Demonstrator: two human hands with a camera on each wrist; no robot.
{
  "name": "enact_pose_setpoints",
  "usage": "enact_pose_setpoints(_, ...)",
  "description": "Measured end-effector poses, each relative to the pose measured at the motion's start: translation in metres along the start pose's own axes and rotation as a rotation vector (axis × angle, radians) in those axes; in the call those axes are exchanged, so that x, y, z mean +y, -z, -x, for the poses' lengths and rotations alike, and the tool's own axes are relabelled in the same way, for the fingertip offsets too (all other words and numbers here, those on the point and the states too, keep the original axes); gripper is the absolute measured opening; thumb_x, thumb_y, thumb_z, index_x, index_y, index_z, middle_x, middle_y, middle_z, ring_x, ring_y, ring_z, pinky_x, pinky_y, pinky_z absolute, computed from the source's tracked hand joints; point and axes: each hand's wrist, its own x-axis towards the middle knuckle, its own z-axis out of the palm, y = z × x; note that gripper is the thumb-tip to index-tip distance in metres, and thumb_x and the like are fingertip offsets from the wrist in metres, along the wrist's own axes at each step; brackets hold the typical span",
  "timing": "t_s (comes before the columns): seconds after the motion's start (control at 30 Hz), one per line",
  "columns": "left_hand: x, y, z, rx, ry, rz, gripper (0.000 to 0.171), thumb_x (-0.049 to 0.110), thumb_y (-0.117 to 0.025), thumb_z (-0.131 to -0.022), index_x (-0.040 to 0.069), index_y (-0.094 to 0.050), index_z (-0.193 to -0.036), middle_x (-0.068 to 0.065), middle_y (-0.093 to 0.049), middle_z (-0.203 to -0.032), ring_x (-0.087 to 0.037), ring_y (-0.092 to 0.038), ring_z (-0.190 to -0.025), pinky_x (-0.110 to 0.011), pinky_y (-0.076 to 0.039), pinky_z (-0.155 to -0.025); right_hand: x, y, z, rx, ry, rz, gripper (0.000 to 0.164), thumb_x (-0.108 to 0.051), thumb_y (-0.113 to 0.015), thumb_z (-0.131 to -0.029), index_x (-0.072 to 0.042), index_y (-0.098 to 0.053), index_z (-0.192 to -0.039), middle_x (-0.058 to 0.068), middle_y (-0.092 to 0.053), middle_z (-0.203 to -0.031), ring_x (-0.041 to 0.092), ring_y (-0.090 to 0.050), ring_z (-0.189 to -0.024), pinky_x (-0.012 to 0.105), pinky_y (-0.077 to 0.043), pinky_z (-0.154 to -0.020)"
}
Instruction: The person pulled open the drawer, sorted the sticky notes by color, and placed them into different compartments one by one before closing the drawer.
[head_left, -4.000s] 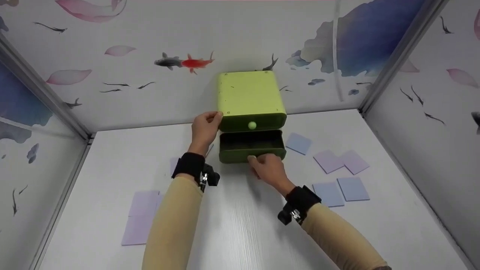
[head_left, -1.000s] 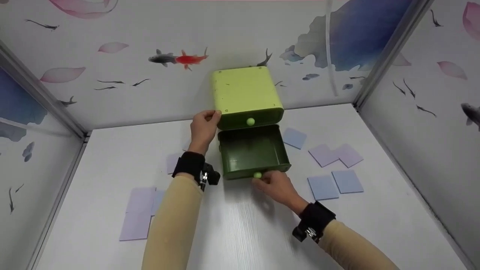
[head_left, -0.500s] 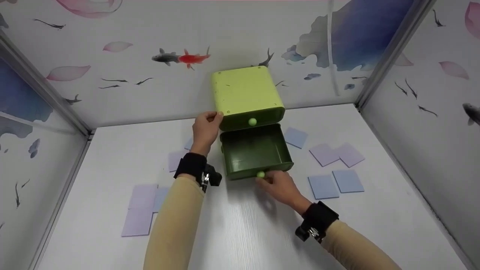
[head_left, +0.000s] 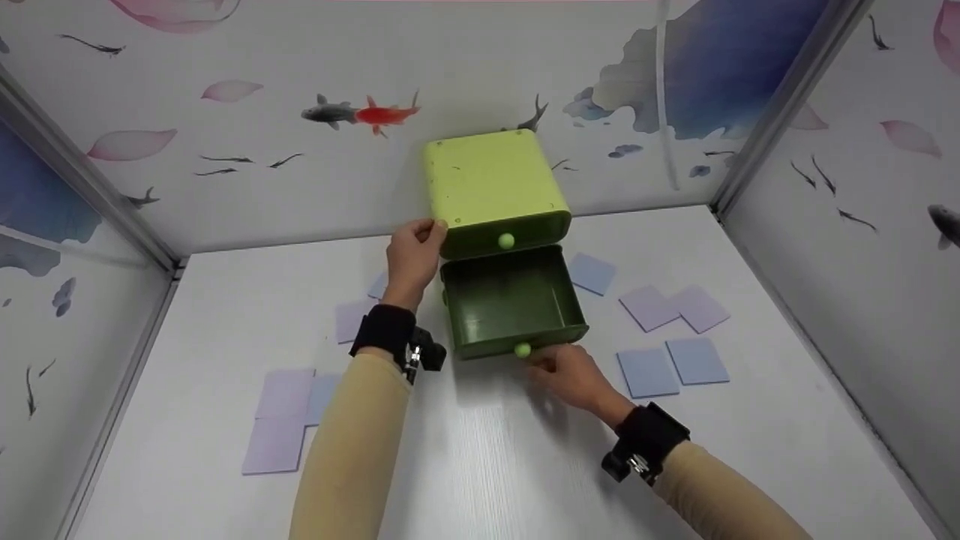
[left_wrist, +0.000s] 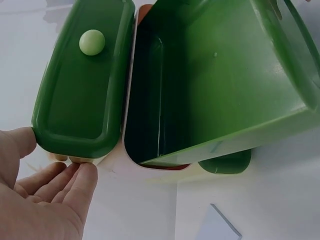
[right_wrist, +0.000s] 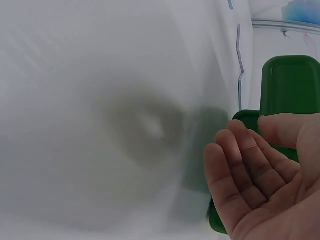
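Note:
A lime-green cabinet (head_left: 495, 176) with dark green drawers stands against the back wall. Its upper drawer (left_wrist: 80, 85) is closed, while the lower drawer (head_left: 517, 296) is pulled far out, its inside bare. My left hand (head_left: 414, 256) holds the cabinet's left front edge, thumb against the upper drawer's front corner and fingertips at the side. Just right of the lower drawer's round knob (head_left: 523, 350) is my right hand (head_left: 576, 377); in the right wrist view its fingers (right_wrist: 232, 180) are loosely bent, with nothing between them and the thumb.
Blue tiles (head_left: 647, 373) and purple tiles (head_left: 649, 308) lie flat on the white table (head_left: 480, 465) to the right. More purple tiles (head_left: 274, 444) lie at the left, partly behind the left arm. Patterned walls (head_left: 262, 172) enclose the back and sides.
The lower drawer has come further out towards me since four seconds ago, drawn by the right hand. In the last half second that hand has let go of the knob and shifted slightly right.

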Motion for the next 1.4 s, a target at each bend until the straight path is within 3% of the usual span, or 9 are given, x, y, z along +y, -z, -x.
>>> enact_pose_setpoints(0.13,0.001,0.0,-0.001,-0.013,0.007,-0.006,0.051,0.039,-0.051,-0.1,0.009,-0.05,-0.141,-0.008,-0.058,-0.136,-0.022,-0.052,-0.128,-0.037,-0.045,-0.104,0.012,0.017,0.005,-0.037,-0.001,0.06,0.018,-0.013,-0.066,-0.092,-0.002,-0.073,-0.105,0.009,-0.072,-0.094,0.014,-0.061,-0.076,0.031,-0.049,-0.069)
enact_pose_setpoints(0.27,0.001,0.001,-0.001,-0.023,0.004,-0.001,0.05,0.039,-0.051,-0.101,0.009,-0.05,-0.141,-0.008,-0.057,-0.137,-0.021,-0.053,-0.128,-0.036,-0.046,-0.104,0.026,0.045,0.006,-0.047,-0.038,0.079,0.02,-0.009,-0.065,-0.092,0.002,-0.071,-0.107,0.014,-0.072,-0.098,0.02,-0.068,-0.082,0.033,-0.055,-0.07)
enact_pose_setpoints(0.5,0.001,0.0,-0.001,-0.027,-0.007,0.0,0.049,0.038,-0.051,-0.101,0.009,-0.051,-0.14,-0.008,-0.059,-0.135,-0.021,-0.055,-0.126,-0.036,-0.047,-0.103,0.056,0.104,-0.004,0.031,-0.13,0.192,0.021,-0.008,-0.061,-0.093,0.004,-0.069,-0.109,0.021,-0.07,-0.102,0.028,-0.068,-0.086,0.038,-0.054,-0.073)
enact_pose_setpoints(0.67,-0.001,0.0,-0.002,-0.014,-0.017,0.01,0.048,0.037,-0.052,-0.1,0.009,-0.052,-0.139,-0.008,-0.06,-0.133,-0.021,-0.055,-0.124,-0.036,-0.047,-0.102,0.081,0.126,-0.019,0.095,-0.243,0.281,0.033,-0.012,-0.056,-0.096,0.007,-0.061,-0.121,0.028,-0.064,-0.115,0.041,-0.062,-0.103,0.051,-0.051,-0.086)
enact_pose_setpoints(0.9,-0.004,-0.003,-0.002,-0.006,-0.019,0.031,0.046,0.037,-0.053,-0.1,0.012,-0.054,-0.138,-0.006,-0.061,-0.132,-0.018,-0.056,-0.123,-0.035,-0.047,-0.102,0.111,0.13,-0.029,0.062,-0.372,0.361,0.059,-0.021,-0.052,-0.097,0.011,-0.035,-0.143,0.037,-0.043,-0.14,0.052,-0.042,-0.128,0.062,-0.036,-0.106)
enact_pose_setpoints(1.1,-0.005,-0.006,-0.001,-0.027,-0.002,0.031,0.048,0.039,-0.053,-0.1,0.011,-0.053,-0.139,-0.005,-0.06,-0.133,-0.018,-0.056,-0.123,-0.035,-0.048,-0.101,0.127,0.122,-0.024,0.039,-0.361,0.402,0.069,-0.023,-0.05,-0.097,0.017,-0.023,-0.145,0.043,-0.037,-0.14,0.057,-0.039,-0.127,0.065,-0.035,-0.105)
enact_pose_setpoints(1.4,-0.005,-0.001,-0.003,-0.008,-0.013,0.031,0.049,0.039,-0.053,-0.1,0.011,-0.052,-0.14,-0.006,-0.06,-0.134,-0.018,-0.056,-0.124,-0.034,-0.048,-0.101,0.128,0.108,-0.03,0.083,-0.344,0.409,0.053,-0.026,-0.049,-0.097,0.011,-0.043,-0.135,0.037,-0.04,-0.139,0.054,-0.039,-0.125,0.066,-0.033,-0.104)
